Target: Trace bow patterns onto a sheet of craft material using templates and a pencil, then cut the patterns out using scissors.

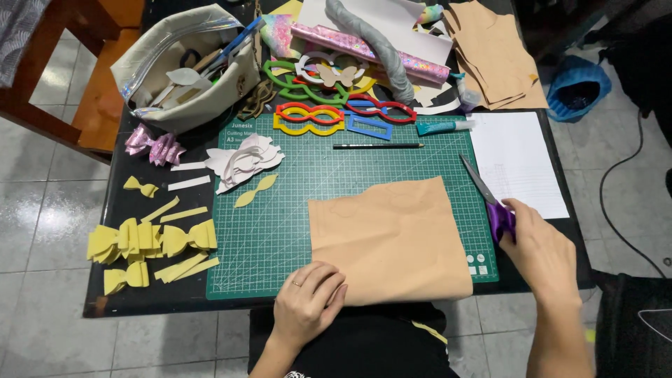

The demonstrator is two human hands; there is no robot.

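Note:
A tan foam sheet (pixel 392 234) lies flat on the green cutting mat (pixel 336 175), with faint outlines drawn near its top edge. My left hand (pixel 308 297) rests on the sheet's near left corner, fingers curled and a ring showing. My right hand (pixel 542 248) grips the purple handles of a pair of scissors (pixel 486 196). The closed blades lie on the mat's right edge and point away to the upper left.
Yellow foam bows (pixel 150 241) and strips sit left of the mat. White cut-outs (pixel 245 159), a black pencil (pixel 378 146), coloured glasses shapes (pixel 329 115), a glue tube (pixel 444 127), a supply pouch (pixel 189 66), tan sheets (pixel 493 52) and white paper (pixel 514 161) lie around.

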